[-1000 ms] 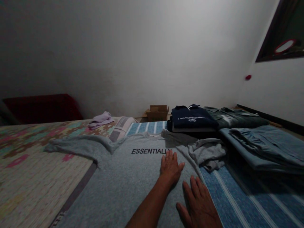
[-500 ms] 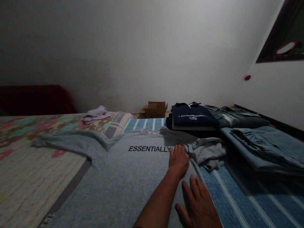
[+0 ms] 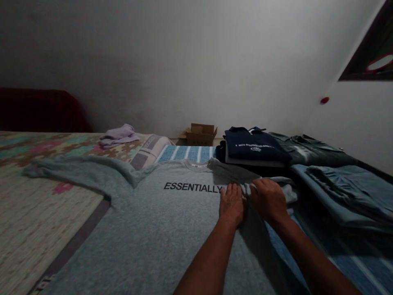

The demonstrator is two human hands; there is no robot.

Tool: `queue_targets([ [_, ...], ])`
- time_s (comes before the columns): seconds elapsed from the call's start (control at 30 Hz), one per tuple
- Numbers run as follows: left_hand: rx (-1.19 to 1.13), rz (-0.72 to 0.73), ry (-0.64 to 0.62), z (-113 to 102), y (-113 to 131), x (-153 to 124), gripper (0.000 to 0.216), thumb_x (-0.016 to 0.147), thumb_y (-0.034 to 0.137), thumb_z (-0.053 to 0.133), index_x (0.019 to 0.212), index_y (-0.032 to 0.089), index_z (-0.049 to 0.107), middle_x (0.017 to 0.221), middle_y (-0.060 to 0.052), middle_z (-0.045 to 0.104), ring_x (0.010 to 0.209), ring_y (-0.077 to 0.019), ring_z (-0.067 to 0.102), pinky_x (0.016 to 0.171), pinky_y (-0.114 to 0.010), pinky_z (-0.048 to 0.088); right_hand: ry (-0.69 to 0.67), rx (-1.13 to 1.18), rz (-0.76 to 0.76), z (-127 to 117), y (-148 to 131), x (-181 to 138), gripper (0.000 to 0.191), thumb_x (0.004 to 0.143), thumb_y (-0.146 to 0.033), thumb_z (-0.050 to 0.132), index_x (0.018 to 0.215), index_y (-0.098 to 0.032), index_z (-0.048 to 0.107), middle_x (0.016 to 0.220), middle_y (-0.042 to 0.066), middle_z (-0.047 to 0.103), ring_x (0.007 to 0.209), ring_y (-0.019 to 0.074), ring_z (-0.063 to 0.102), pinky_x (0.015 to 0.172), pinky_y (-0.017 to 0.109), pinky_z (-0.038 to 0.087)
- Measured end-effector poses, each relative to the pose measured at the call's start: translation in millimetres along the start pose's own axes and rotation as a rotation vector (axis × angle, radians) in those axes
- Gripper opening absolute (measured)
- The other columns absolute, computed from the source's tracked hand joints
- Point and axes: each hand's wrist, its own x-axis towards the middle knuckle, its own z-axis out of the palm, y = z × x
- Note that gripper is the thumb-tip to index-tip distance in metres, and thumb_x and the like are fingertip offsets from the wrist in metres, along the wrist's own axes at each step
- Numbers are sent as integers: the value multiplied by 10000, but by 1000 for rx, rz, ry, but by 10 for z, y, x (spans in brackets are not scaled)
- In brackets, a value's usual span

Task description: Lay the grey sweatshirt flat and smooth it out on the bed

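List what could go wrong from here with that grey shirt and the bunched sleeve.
1. The right hand is on the crumpled sleeve while the left hand presses the grey T-shirt; a pull could wrinkle the flat chest panel.
2. The navy folded stack lies just beyond the sleeve; a wide sweep might nudge it out of line.
3. The light is dim, so small creases may go unnoticed.
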Motion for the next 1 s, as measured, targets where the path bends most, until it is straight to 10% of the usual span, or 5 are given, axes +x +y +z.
queue_targets([
  [0.43,-71,-11,21,33,36,-6,546,920,321,207,1393,70,315,1471,-117,308,1367,-264,182,1110,-496,104,-311,-31,261,560,57,740,285,839,-198,434,953,-107,679,954,184,676,938,270,626,731,338,407],
  [1.0,-33,-36,32,30,43,0,536,927,388,210,1380,140,352,1465,-84,330,1367,-248,203,1108,-489,151,-246,54,320,588,264,804,351,878,-331,394,1083,-172,630,975,163,670,959,271,627,774,336,440],
])
